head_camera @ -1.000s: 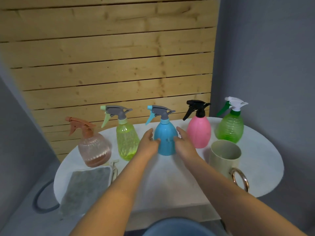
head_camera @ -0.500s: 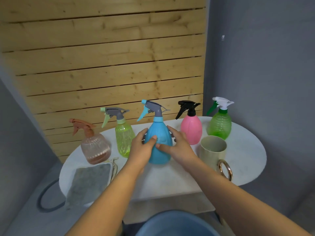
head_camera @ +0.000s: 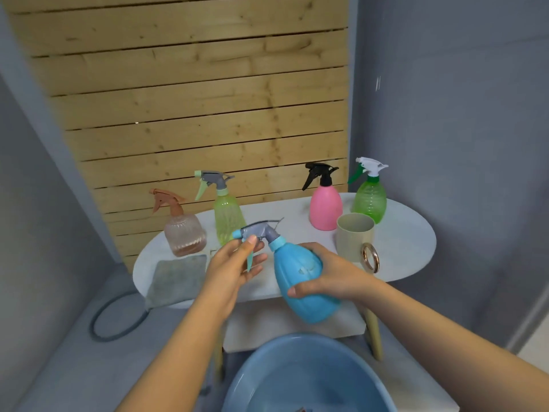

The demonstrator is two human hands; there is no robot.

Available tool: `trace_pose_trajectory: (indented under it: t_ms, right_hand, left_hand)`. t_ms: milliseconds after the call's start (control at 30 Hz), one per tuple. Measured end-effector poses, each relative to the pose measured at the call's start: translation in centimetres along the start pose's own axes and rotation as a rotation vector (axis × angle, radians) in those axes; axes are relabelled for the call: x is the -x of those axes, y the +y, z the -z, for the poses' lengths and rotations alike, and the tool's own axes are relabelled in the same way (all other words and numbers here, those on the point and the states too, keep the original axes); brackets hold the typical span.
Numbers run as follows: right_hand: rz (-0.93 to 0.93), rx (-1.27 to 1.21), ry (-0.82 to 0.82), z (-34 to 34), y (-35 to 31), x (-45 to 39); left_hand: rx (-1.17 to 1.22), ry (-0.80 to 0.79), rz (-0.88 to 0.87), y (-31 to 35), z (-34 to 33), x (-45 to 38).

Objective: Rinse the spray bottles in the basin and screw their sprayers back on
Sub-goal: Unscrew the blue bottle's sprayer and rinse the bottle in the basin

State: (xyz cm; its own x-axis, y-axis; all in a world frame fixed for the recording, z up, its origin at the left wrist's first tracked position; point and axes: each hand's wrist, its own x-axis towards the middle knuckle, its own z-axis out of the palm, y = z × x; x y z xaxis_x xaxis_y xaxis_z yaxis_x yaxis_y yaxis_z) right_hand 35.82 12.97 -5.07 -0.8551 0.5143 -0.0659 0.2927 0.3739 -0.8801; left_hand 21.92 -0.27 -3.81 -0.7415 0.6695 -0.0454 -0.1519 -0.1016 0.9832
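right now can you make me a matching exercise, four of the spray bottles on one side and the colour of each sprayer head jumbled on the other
Bottles:
1. blue bottle
2. pink bottle
3. dark green bottle
4. clear brownish bottle

Sprayer heads:
A. black
B. orange-brown
C. grey with a light blue trigger
D. white with a green trigger

Pairs: 1-C, 2-A, 3-D, 4-B

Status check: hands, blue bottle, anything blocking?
Right hand grips blue plastic spray bottle, tilted above blue basin. Left hand on its grey sprayer, still attached. Nothing blocking.
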Motion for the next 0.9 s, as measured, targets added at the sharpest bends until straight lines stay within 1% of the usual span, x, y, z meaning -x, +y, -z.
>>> trace_pose_trajectory:
  t_ms: [100, 167, 267, 400, 433, 533, 567, 634, 700, 734, 800, 834, 900]
  right_hand:
    - [0.051, 0.090, -0.014, 0.4, -0.1, 0.2]
    - [0.101, 0.201, -0.005, 0.6, -0.5, 0.0]
    - [0.145, 0.354, 0.045, 0.9, -0.8, -0.3]
    - [0.159, 0.459, 0.118, 0.8, -0.7, -0.7]
    - [0.167, 0.534, 0.151, 0.8, -0.7, -1.0]
    - [0.230, 0.883, 0.269, 0.5, -0.4, -1.8]
    - [0.231, 0.938, 0.272, 0.5, -0.4, -2.0]
    - [0.214, 1.004, 0.241, 0.4, -0.2, -2.3]
    - [0.182, 1.030, 0.181, 0.4, 0.1, -2.3]
    - [0.174, 1.026, 0.155, 0.6, 0.3, -2.2]
    - [0.172, 0.978, 0.105, 1.0, 0.7, -2.1]
    - [0.169, 0.920, 0.079, 1.3, 0.8, -1.9]
    - [0.159, 0.778, 0.050, 2.1, 0.9, -1.6]
  left_hand:
    - [-0.061, 0.044, -0.009, 0.0, 0.4, -0.3]
    - [-0.090, 0.082, -0.009, 0.3, 0.5, -0.6]
    - [-0.141, 0.079, -0.020, 0.6, 0.5, -1.0]
    - [-0.128, 0.110, 0.006, 1.0, 0.2, -1.4]
    - [-0.128, 0.129, 0.013, 0.9, 0.0, -1.4]
    - [-0.199, 0.193, 0.022, 0.1, -0.8, -1.5]
    - [-0.195, 0.184, 0.035, -0.1, -1.2, -1.5]
    - [-0.127, 0.108, 0.075, 0.3, -1.6, -1.7]
    - [-0.090, 0.043, 0.048, 1.2, -1.4, -2.0]
    - [-0.134, 0.029, -0.011, 1.5, -1.2, -2.1]
    - [-0.422, 0.005, -0.183, 1.6, -0.3, -2.1]
    - [-0.563, -0.036, -0.265, 1.3, 0.1, -1.9]
    - [-0.738, -0.147, -0.332, 0.6, 1.0, -1.9]
